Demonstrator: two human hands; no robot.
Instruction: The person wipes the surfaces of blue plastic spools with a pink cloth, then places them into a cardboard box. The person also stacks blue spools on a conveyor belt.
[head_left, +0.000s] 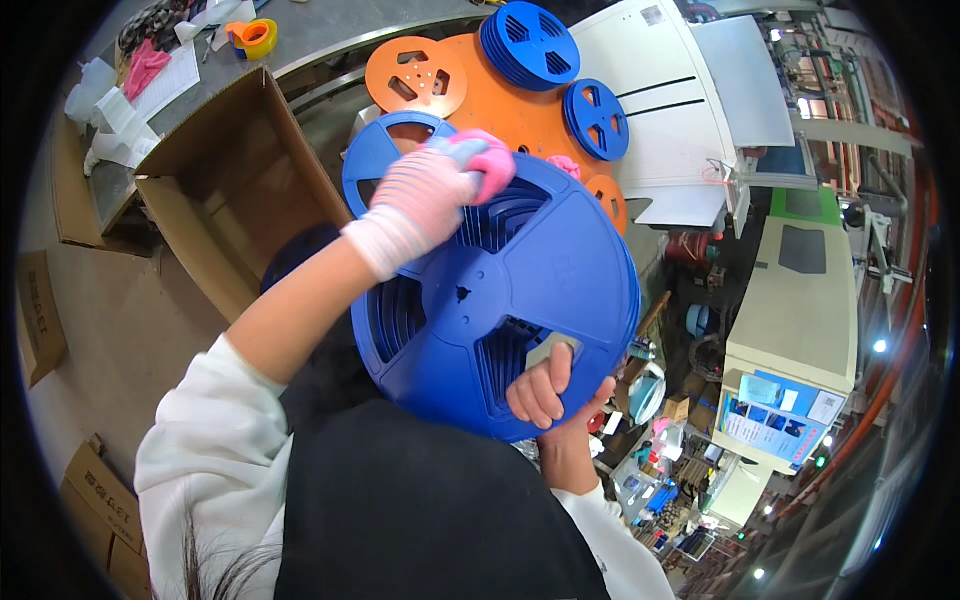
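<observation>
A stack of large blue plastic reels (580, 265) is held tilted in front of my chest. My right hand (545, 392), bare, is closed round the stack's lower right rim, its fingers hooked through a window in the top reel. In a striped white-and-pink glove, my left hand (415, 198) presses a pink cloth (494, 166) against the top reel's upper rim. That hand is slightly smeared by motion. Behind the glove, part of another blue reel (362, 160) shows, mostly hidden.
Beyond lies an orange round surface (510, 115) with smaller blue reels (530, 45) and an orange reel (415, 77). An open cardboard box (235, 195) stands at left, near a grey table (300, 25) with tape rolls (258, 38). A beige machine (790, 300) stands at right.
</observation>
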